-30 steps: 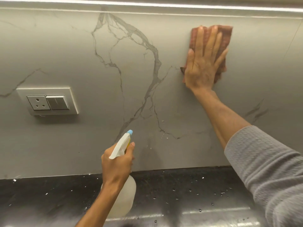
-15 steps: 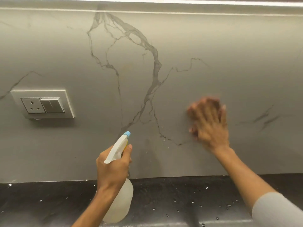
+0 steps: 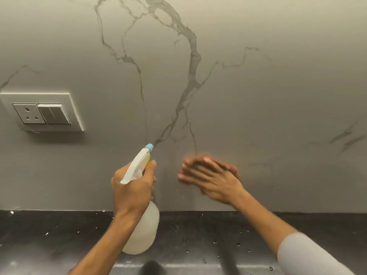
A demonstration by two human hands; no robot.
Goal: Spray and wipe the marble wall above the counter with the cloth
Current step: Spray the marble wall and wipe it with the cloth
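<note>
Head view. Wiping with the right hand, fingers straight and laid flat to the wall, low down, a little above the counter. Blurred, so judged mid-stroke. Pinned under that palm, the cloth: only a reddish-brown smear past the fingers, outline too blurred to tell.

Gripping the bottle with the left hand, just left of the right one, fingers curled round the neck, one finger up by the trigger. Blue nozzle aimed at the wall, near the foot of a grey vein. No spray visible.

Further left, well apart, a socket plate on the wall. Below, droplets scattered over the dark counter.

Step judged: wiping the lower middle of the wall, no spraying just now. Next move: flat palm, even pressure, long strokes across the wall. For any further spraying, aim well away from the socket plate.
</note>
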